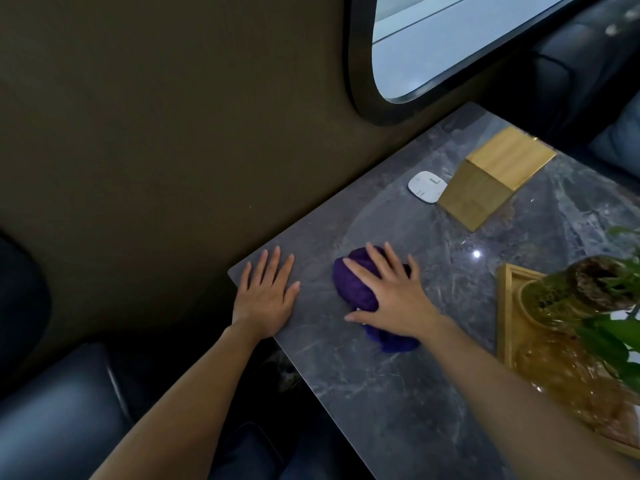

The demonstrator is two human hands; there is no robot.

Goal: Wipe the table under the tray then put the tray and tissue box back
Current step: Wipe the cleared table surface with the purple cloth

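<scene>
A crumpled purple cloth (356, 289) lies on the grey marble table (398, 393), near its left end. My right hand (391, 292) presses flat on the cloth with fingers spread. My left hand (266, 292) rests flat on the table's left corner, fingers apart, holding nothing. A wooden tray (506, 306) sits at the right edge of the table, holding a glass vase with a green plant (588, 296). The wooden tissue box (491, 178) stands further back on the table, beside the tray's far side and apart from it.
A small white square device (426, 187) lies just left of the tissue box near the wall. A dark wall and an oval window (433, 46) run along the table's far side. Dark leather seats (62, 410) lie below the left table edge.
</scene>
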